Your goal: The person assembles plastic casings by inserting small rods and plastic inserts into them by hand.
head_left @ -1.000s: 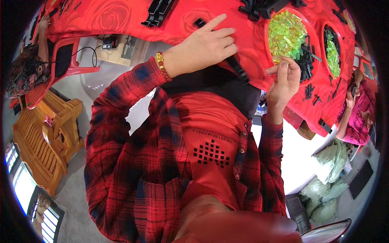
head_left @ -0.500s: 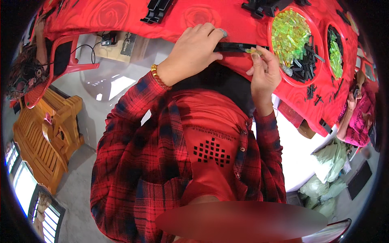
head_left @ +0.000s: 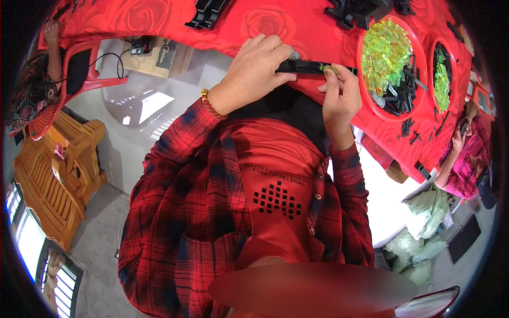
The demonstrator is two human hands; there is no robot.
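A long black plastic strip [head_left: 303, 67] lies level over the near edge of the red-covered table. My left hand [head_left: 258, 69] grips its left end, thumb below and fingers above. At its right part, my right hand [head_left: 341, 91] pinches a small translucent yellow-green piece [head_left: 327, 69] between thumb and forefinger, touching the strip. The fingertips partly hide this piece, so I cannot tell how it sits in the strip. Just right of this hand stands a red basin [head_left: 393, 117] with many yellow-green pieces [head_left: 384, 50] and small black parts [head_left: 402, 94].
A second red basin [head_left: 452, 69] holds similar pieces farther right. Black plastic profiles [head_left: 208, 13] and black blocks [head_left: 360, 11] lie at the back of the table. Loose black bits [head_left: 407, 127] are scattered by the basin. One person [head_left: 464, 159] sits at right, another [head_left: 32, 79] at left.
My right hand has shifted slightly left and down along the strip with the yellow-green piece. The left hand keeps its grip on the strip. The whole view has moved a little.
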